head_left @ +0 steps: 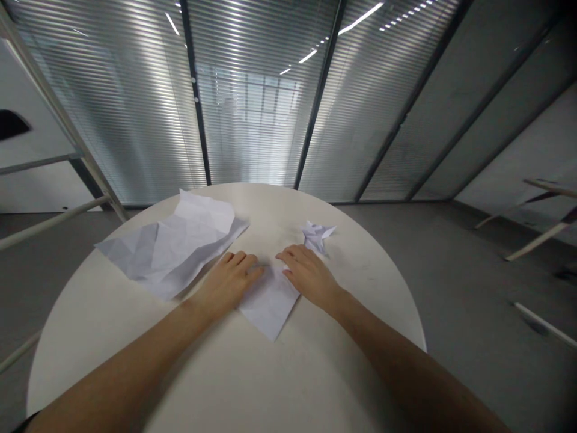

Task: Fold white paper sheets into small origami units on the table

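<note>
A small folded sheet of white paper (270,307) lies on the round table with one corner toward me. My left hand (228,279) is at its upper left edge, fingers curled and thumb laid on the paper. At the upper right edge, my right hand (311,276) has its thumb and fingertips on the same sheet. Both hands partly cover the paper, so its far edge is mostly hidden. Just beyond my right hand sits a folded paper shape (316,234) with pointed tips. Large creased paper sheets (180,240) lie to the left of my left hand.
The round white table (252,385) carries all the paper. Behind it stands a glass partition with blinds (252,120). A pale metal frame (58,221) is at the left, and part of another table (550,187) shows at the far right above the grey floor (451,264).
</note>
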`<move>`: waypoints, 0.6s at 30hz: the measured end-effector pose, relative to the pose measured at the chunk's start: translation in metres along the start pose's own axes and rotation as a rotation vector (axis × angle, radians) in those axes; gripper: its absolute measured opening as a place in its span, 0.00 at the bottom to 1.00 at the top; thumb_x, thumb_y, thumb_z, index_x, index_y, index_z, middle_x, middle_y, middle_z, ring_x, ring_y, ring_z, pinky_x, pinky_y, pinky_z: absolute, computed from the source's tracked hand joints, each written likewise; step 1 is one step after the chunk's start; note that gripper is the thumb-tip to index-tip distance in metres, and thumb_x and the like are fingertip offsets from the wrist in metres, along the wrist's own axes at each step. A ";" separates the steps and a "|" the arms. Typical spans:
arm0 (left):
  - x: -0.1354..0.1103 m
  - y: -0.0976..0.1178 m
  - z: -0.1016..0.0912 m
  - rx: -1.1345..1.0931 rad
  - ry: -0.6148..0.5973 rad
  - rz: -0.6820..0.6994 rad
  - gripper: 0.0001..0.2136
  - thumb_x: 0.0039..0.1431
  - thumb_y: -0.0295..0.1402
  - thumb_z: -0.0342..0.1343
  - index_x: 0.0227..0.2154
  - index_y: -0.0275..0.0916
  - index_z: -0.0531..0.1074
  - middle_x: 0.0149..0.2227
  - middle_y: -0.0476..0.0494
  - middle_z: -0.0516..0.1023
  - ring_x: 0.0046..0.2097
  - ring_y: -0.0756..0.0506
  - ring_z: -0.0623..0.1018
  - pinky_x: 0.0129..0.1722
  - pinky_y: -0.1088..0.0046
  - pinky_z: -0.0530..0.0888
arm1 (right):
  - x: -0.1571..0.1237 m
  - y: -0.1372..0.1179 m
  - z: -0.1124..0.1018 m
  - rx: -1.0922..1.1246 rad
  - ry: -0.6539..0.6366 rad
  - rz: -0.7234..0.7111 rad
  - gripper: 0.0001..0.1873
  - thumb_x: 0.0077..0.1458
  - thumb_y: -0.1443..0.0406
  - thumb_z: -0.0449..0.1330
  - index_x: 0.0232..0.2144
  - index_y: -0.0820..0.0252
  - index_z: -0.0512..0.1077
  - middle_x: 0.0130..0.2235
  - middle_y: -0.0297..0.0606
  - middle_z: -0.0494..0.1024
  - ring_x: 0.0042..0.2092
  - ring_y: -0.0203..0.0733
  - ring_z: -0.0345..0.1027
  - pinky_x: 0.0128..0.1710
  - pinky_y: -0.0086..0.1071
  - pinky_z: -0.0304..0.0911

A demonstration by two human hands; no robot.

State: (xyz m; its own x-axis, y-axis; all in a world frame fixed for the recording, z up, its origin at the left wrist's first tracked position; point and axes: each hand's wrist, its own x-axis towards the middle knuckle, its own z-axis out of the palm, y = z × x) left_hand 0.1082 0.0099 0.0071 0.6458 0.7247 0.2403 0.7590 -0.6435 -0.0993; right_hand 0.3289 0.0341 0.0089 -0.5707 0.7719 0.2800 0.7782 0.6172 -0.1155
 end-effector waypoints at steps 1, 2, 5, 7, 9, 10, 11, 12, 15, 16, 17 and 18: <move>0.000 0.001 0.001 -0.020 -0.026 0.022 0.14 0.61 0.24 0.46 0.46 0.43 0.68 0.47 0.40 0.71 0.47 0.41 0.70 0.47 0.62 0.66 | 0.000 -0.001 -0.002 0.038 -0.010 -0.036 0.16 0.54 0.70 0.58 0.46 0.57 0.69 0.46 0.44 0.71 0.50 0.49 0.62 0.49 0.41 0.57; 0.001 0.001 0.002 -0.039 -0.046 0.026 0.12 0.61 0.25 0.46 0.45 0.42 0.69 0.43 0.40 0.71 0.45 0.42 0.71 0.46 0.64 0.67 | -0.001 -0.001 -0.004 0.106 -0.049 -0.073 0.15 0.54 0.68 0.59 0.45 0.57 0.70 0.45 0.43 0.72 0.48 0.47 0.63 0.49 0.40 0.57; 0.001 -0.001 0.007 -0.080 -0.068 -0.041 0.10 0.63 0.28 0.45 0.42 0.40 0.70 0.38 0.41 0.71 0.40 0.44 0.72 0.42 0.67 0.69 | -0.004 0.002 -0.011 0.359 -0.232 -0.111 0.21 0.49 0.58 0.64 0.46 0.57 0.70 0.40 0.39 0.72 0.42 0.43 0.66 0.43 0.35 0.61; 0.001 -0.003 0.010 -0.110 -0.078 -0.087 0.10 0.64 0.32 0.43 0.41 0.39 0.69 0.38 0.42 0.71 0.38 0.45 0.73 0.39 0.68 0.69 | -0.006 0.007 -0.015 0.451 -0.327 -0.078 0.33 0.38 0.55 0.69 0.48 0.58 0.69 0.40 0.38 0.72 0.39 0.42 0.66 0.40 0.33 0.62; 0.000 -0.005 0.011 -0.132 -0.089 -0.122 0.10 0.65 0.35 0.43 0.41 0.39 0.68 0.38 0.43 0.71 0.37 0.45 0.74 0.37 0.69 0.70 | -0.008 0.012 -0.019 0.483 -0.399 -0.074 0.41 0.31 0.55 0.72 0.50 0.58 0.67 0.41 0.38 0.72 0.39 0.42 0.65 0.39 0.32 0.62; 0.000 -0.005 0.011 -0.140 -0.095 -0.136 0.10 0.65 0.36 0.43 0.40 0.39 0.68 0.38 0.43 0.71 0.37 0.45 0.74 0.37 0.69 0.69 | -0.009 0.014 -0.020 0.483 -0.428 -0.083 0.42 0.31 0.56 0.72 0.50 0.58 0.67 0.41 0.38 0.71 0.39 0.42 0.65 0.39 0.32 0.61; 0.000 -0.006 0.010 -0.148 -0.100 -0.148 0.10 0.65 0.36 0.43 0.40 0.39 0.67 0.37 0.43 0.71 0.37 0.45 0.75 0.36 0.70 0.69 | -0.010 0.015 -0.022 0.473 -0.438 -0.094 0.41 0.31 0.56 0.72 0.50 0.59 0.67 0.41 0.38 0.71 0.39 0.42 0.65 0.39 0.33 0.61; -0.001 -0.006 0.010 -0.157 -0.101 -0.157 0.11 0.65 0.37 0.43 0.40 0.39 0.67 0.37 0.44 0.71 0.38 0.45 0.75 0.36 0.70 0.69 | -0.010 0.016 -0.022 0.454 -0.433 -0.111 0.41 0.31 0.57 0.72 0.50 0.58 0.67 0.41 0.38 0.71 0.40 0.43 0.66 0.40 0.34 0.61; -0.003 -0.006 0.007 -0.207 -0.079 -0.163 0.13 0.65 0.40 0.42 0.41 0.39 0.67 0.38 0.43 0.70 0.39 0.44 0.74 0.38 0.68 0.69 | -0.010 0.013 -0.023 0.391 -0.339 -0.195 0.32 0.38 0.60 0.69 0.48 0.56 0.70 0.44 0.39 0.71 0.45 0.45 0.64 0.47 0.37 0.58; -0.004 -0.006 0.005 -0.236 -0.066 -0.158 0.14 0.65 0.41 0.42 0.42 0.39 0.68 0.39 0.42 0.70 0.40 0.43 0.74 0.40 0.67 0.69 | -0.009 0.012 -0.023 0.389 -0.306 -0.231 0.26 0.42 0.62 0.67 0.47 0.55 0.71 0.45 0.39 0.72 0.47 0.45 0.64 0.49 0.37 0.57; -0.005 -0.007 0.003 -0.276 -0.054 -0.149 0.15 0.64 0.42 0.41 0.42 0.39 0.68 0.39 0.42 0.70 0.41 0.43 0.73 0.41 0.67 0.69 | -0.008 0.011 -0.023 0.402 -0.281 -0.254 0.19 0.47 0.64 0.64 0.45 0.55 0.72 0.45 0.39 0.72 0.47 0.44 0.64 0.50 0.36 0.56; -0.006 -0.008 0.000 -0.326 -0.042 -0.137 0.16 0.65 0.42 0.40 0.42 0.39 0.69 0.39 0.42 0.70 0.42 0.43 0.73 0.43 0.67 0.69 | -0.007 0.010 -0.022 0.423 -0.258 -0.250 0.14 0.51 0.65 0.60 0.42 0.55 0.73 0.44 0.38 0.74 0.46 0.43 0.65 0.49 0.35 0.56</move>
State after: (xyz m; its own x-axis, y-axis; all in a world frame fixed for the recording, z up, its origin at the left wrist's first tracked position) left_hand 0.0984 0.0108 0.0066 0.5474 0.8151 0.1897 0.7770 -0.5792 0.2464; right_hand 0.3461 0.0317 0.0270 -0.8117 0.5733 0.1118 0.4679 0.7528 -0.4631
